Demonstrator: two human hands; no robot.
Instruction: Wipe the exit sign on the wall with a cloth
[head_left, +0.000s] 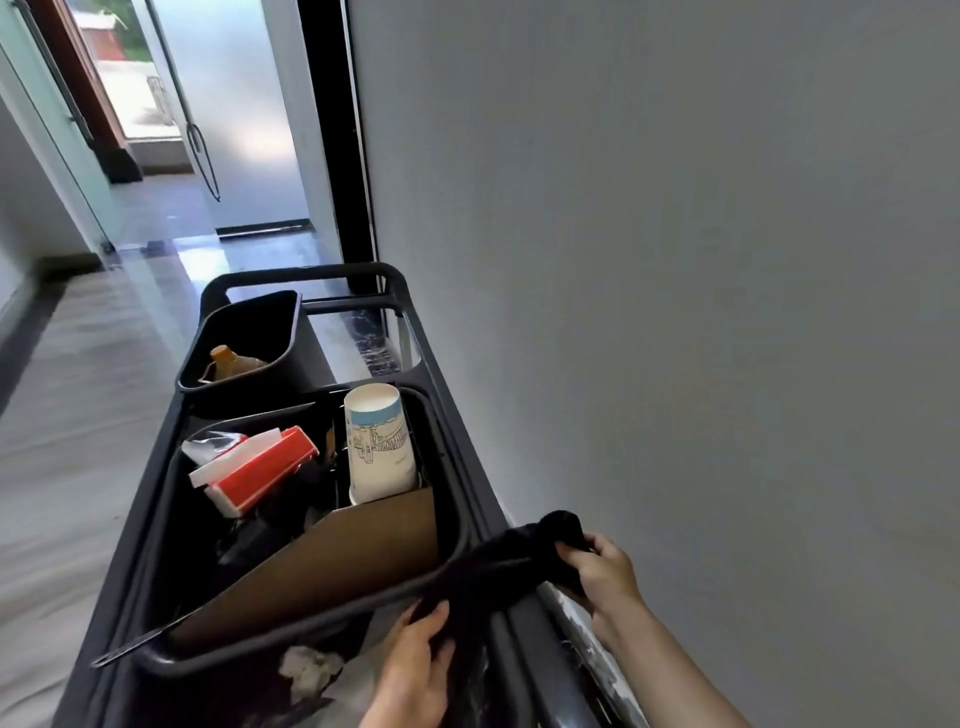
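A dark cloth (498, 564) stretches between both my hands over the right rim of a dark cleaning cart (457, 415). My right hand (602, 571) grips the cloth's bunched upper end near the grey wall (701, 260). My left hand (415, 670) holds its lower end just in front of the nearest bin. No exit sign is in view.
The cart's near bin (452, 514) holds a paper cup (376, 447), a red and white box (260, 467) and a cardboard sheet (332, 561). A second bin (244, 338) stands farther ahead with a bottle inside. The corridor floor runs left toward glass doors (208, 104).
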